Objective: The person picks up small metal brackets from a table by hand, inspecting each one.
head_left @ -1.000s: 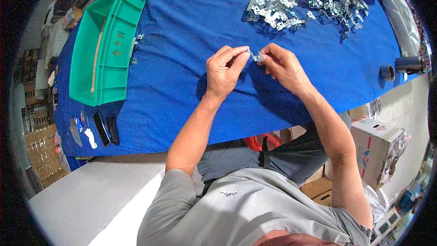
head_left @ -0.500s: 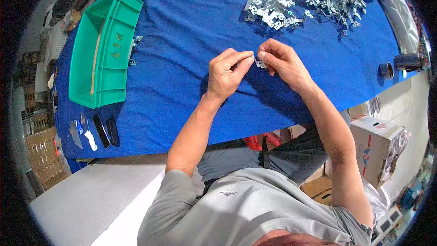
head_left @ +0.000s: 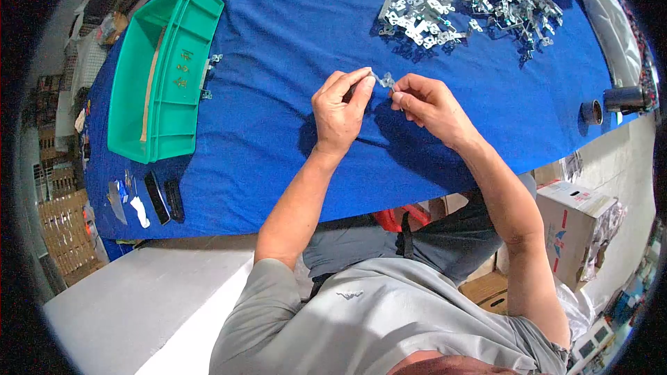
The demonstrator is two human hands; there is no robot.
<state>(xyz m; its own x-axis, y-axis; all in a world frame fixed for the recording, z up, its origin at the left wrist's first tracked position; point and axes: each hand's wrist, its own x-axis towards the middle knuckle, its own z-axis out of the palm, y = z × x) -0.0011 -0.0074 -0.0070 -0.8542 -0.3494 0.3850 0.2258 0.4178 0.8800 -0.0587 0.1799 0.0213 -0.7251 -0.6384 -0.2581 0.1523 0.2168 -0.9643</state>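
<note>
Over the middle of the blue-covered table point(head_left: 278, 132), my left hand point(head_left: 338, 113) and my right hand point(head_left: 429, 107) meet at the fingertips. Both pinch one small silver metal bracket point(head_left: 386, 81) between thumb and fingers, held just above the cloth. A big heap of similar metal brackets point(head_left: 472, 0) lies at the far right of the table, well beyond my hands.
A green plastic bin point(head_left: 161, 69) stands at the far left with a few small parts inside and two beside its rim. Dark small items point(head_left: 162, 198) lie near the front left edge. Two black cylinders point(head_left: 618, 101) sit at the right edge. A cardboard box point(head_left: 580, 226) stands on the floor.
Both hands stayed together on the bracket, shifting slightly and turning it; the bracket now shows above my fingertips.
</note>
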